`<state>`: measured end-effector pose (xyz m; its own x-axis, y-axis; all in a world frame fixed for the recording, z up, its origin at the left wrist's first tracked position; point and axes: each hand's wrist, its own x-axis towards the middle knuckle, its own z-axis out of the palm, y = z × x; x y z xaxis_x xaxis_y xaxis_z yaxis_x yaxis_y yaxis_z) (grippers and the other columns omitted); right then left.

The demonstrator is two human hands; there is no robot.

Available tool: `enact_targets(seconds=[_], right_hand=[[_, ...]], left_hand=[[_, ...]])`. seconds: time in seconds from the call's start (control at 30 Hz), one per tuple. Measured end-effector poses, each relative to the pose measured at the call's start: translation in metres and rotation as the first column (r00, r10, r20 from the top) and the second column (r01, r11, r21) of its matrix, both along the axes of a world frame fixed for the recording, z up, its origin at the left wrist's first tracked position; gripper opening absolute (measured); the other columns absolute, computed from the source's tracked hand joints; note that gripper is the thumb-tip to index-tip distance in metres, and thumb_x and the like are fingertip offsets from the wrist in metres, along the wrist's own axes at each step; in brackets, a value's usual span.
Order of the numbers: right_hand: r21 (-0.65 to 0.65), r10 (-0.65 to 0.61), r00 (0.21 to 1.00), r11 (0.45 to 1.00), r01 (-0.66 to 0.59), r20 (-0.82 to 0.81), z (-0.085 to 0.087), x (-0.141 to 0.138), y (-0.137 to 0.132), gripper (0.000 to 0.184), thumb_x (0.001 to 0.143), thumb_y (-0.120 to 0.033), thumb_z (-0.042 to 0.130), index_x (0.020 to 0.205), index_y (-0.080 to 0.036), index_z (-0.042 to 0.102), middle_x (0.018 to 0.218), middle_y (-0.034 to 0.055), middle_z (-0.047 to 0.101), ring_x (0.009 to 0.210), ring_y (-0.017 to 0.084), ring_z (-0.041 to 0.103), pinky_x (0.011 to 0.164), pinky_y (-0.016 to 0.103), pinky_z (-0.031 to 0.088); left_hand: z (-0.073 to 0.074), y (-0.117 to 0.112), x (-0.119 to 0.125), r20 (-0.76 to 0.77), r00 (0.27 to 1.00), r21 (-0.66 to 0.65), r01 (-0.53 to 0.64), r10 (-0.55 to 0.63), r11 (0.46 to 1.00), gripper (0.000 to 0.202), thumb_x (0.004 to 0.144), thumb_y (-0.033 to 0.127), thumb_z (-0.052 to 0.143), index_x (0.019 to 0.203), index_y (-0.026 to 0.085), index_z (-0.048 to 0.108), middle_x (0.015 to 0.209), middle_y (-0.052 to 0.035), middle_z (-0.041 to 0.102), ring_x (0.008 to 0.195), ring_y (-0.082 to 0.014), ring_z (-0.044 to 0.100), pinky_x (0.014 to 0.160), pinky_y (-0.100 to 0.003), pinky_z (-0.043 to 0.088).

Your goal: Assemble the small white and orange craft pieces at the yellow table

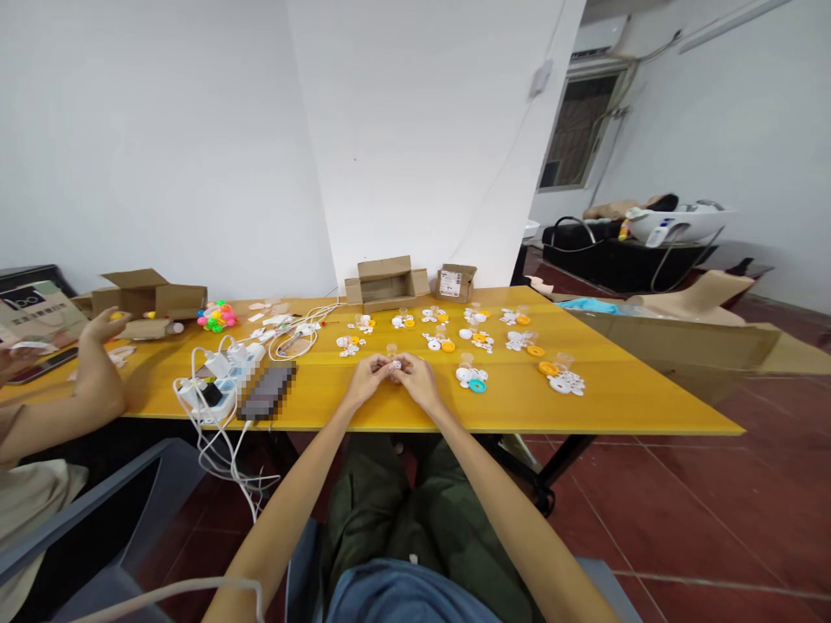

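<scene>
Over the near edge of the yellow table [616, 407], my left hand [367, 379] and my right hand [418, 379] meet, fingertips pinched together. Between them is a small white piece with dark marks [396, 365], too small to name. A small clear cup [391, 349] stands just beyond my fingers. To the right lie white discs with a turquoise ring [478, 386], and farther right an orange ring [548, 369] beside a white ring [558, 383]. More groups of white and orange parts [477, 337] with clear cups spread behind my hands.
A power strip [224, 385] with white cables and a phone-like dark slab [266, 391] are on my left. Open cardboard boxes [388, 285] stand by the wall. A colourful ball toy [217, 317] lies near another person's arm [97, 372]. A large carton [668, 346] stands right.
</scene>
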<state>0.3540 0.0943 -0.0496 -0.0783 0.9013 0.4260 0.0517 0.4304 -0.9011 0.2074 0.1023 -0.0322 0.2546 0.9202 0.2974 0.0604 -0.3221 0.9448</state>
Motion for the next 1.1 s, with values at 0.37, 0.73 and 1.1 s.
enact_targets(seconds=[0.37,0.73,1.1], right_hand=[[0.071,-0.045,0.993,0.997,0.037,0.111,0.0025,0.0019,0.001,0.013,0.075,-0.03,0.068,0.083,-0.024,0.076,0.08,0.0026,0.072,0.071,0.021,0.064,0.072,0.035,0.054],[0.018,-0.108,0.992,0.994,0.107,0.068,0.0047,0.0023,-0.0013,0.016,0.075,-0.039,0.072,0.073,-0.023,0.073,0.074,0.0036,0.075,0.065,0.022,0.066,0.066,0.034,0.056],[-0.084,-0.143,0.989,0.987,0.14,-0.03,0.0055,0.0011,-0.0034,0.043,0.075,-0.065,0.07,0.069,-0.022,0.066,0.065,0.0045,0.072,0.058,0.023,0.069,0.057,0.035,0.06]], left_hand=[[-0.0002,-0.0009,-0.0017,0.053,0.998,-0.034,-0.03,0.032,0.999,0.036,0.076,0.05,0.078,0.078,0.021,0.056,0.065,0.004,0.064,0.059,-0.0123,0.06,0.063,-0.025,0.05],[0.0011,0.0006,-0.0027,-0.032,0.999,0.006,-0.03,0.03,1.0,0.038,0.081,0.055,0.07,0.068,0.019,0.066,0.061,0.0005,0.065,0.06,-0.0149,0.059,0.062,-0.027,0.049],[0.0033,-0.0044,-0.0035,-0.018,0.995,-0.031,0.094,-0.094,0.995,0.025,0.074,0.041,0.079,0.084,0.018,0.077,0.071,-0.0031,0.074,0.063,-0.0158,0.064,0.064,-0.027,0.052]])
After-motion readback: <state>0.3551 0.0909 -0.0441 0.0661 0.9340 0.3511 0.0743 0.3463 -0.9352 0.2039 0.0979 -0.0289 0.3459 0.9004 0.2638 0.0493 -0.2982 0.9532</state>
